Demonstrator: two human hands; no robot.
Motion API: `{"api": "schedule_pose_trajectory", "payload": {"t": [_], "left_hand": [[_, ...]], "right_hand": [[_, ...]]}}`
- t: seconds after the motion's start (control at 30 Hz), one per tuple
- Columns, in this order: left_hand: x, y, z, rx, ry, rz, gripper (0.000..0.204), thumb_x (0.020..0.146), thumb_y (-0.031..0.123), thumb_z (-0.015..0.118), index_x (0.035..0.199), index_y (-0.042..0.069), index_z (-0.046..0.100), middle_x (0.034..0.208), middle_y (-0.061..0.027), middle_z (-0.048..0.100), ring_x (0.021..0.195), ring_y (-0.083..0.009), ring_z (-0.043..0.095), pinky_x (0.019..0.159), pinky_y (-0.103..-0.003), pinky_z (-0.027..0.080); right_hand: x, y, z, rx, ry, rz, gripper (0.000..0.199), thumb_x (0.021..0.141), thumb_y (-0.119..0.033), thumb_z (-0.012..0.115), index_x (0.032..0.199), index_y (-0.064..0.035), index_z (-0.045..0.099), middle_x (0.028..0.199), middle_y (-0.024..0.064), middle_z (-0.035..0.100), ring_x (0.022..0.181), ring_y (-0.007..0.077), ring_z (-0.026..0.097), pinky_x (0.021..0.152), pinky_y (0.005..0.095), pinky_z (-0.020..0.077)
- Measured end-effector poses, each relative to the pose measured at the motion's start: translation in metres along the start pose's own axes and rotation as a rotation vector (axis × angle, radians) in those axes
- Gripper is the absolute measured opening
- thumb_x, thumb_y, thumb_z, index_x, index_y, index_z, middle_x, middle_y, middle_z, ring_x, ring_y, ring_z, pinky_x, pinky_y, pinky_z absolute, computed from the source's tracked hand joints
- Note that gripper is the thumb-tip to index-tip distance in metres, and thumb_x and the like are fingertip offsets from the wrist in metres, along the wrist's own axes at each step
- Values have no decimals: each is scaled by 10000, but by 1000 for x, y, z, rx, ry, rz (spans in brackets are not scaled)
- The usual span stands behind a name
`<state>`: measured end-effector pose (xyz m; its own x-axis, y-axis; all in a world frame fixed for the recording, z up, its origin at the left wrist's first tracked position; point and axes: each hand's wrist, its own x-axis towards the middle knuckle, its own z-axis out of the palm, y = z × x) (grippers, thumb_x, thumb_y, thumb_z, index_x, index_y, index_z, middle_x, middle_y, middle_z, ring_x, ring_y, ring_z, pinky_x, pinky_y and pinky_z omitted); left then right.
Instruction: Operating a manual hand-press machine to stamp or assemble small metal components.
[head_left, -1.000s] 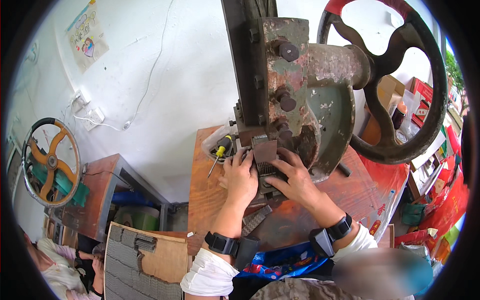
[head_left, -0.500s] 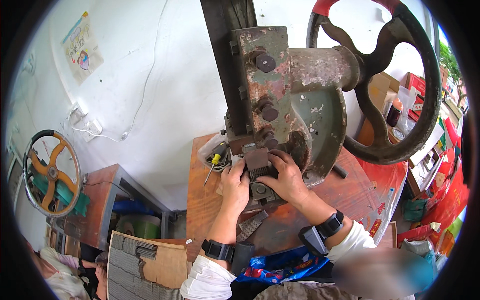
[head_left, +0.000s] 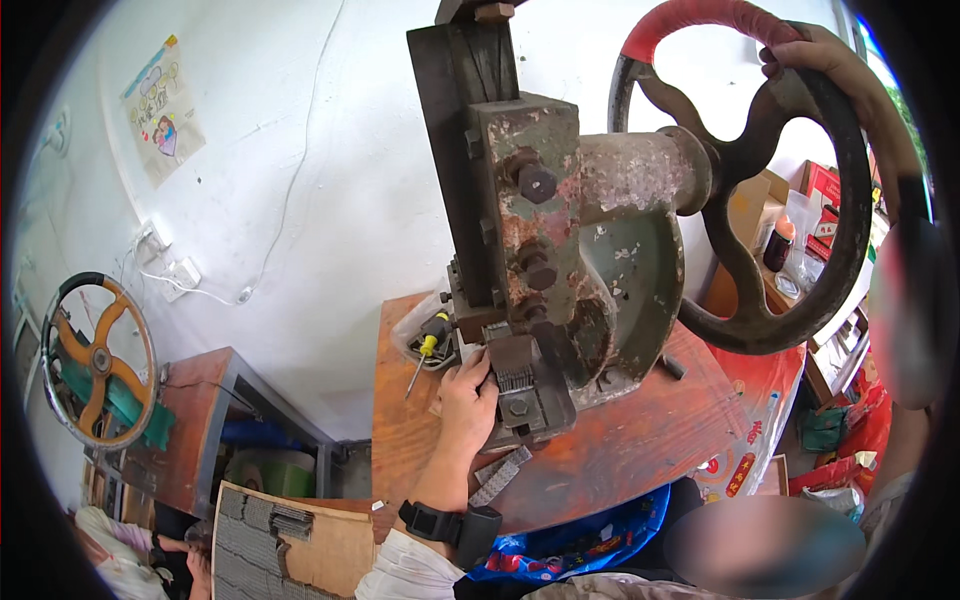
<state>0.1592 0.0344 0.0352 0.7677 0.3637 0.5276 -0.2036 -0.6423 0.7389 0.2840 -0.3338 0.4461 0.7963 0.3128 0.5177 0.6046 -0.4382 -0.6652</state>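
Note:
A heavy green-brown hand press (head_left: 525, 215) with worn paint stands on the wooden table (head_left: 640, 425). At its base lies a dark flat plate (head_left: 512, 353) above a comb-like row of thin metal teeth (head_left: 516, 380), inside a bolted fixture (head_left: 520, 412). My left hand (head_left: 467, 398) is closed against the left side of this plate, its fingertips partly hidden. Up at the right, my right hand (head_left: 815, 58) grips the rim of the large handwheel (head_left: 855, 190), just beside the red-wrapped section. A grey toothed metal strip (head_left: 502, 476) lies below the fixture.
Left of the press is a plastic tray holding a yellow-and-black screwdriver (head_left: 428, 345). A board (head_left: 330, 535) carries rows of grey metal pieces at lower left, near another person's hands (head_left: 198, 565). A second handwheel (head_left: 100, 357) stands far left. Boxes (head_left: 765, 215) crowd the right.
My right hand has left the plate and now holds the handwheel's upper rim. My left hand has stayed at the plate's side. The whole view has shifted slightly.

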Motion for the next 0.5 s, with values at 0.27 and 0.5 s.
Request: {"api": "schedule_pose_trajectory", "payload": {"t": [0.27,0.5], "left_hand": [[-5,21,-10,213,47,-134,337,839,142,573,1168,141,646,1225,-33,614,1065,-292,549,935,-458,389],[-7,12,-22,69,35,-66,334,825,44,541,1147,25,627,1188,-172,609,1052,-405,564,933,-413,436]], "right_hand": [[-189,254,186,-260,718,-146,537,821,-45,655,1307,58,450,1158,175,591,1189,211,498,982,301,399],[-124,178,83,218,410,-72,363,840,-307,700,1031,-16,595,861,24,604,751,102,584,654,249,461]]}}
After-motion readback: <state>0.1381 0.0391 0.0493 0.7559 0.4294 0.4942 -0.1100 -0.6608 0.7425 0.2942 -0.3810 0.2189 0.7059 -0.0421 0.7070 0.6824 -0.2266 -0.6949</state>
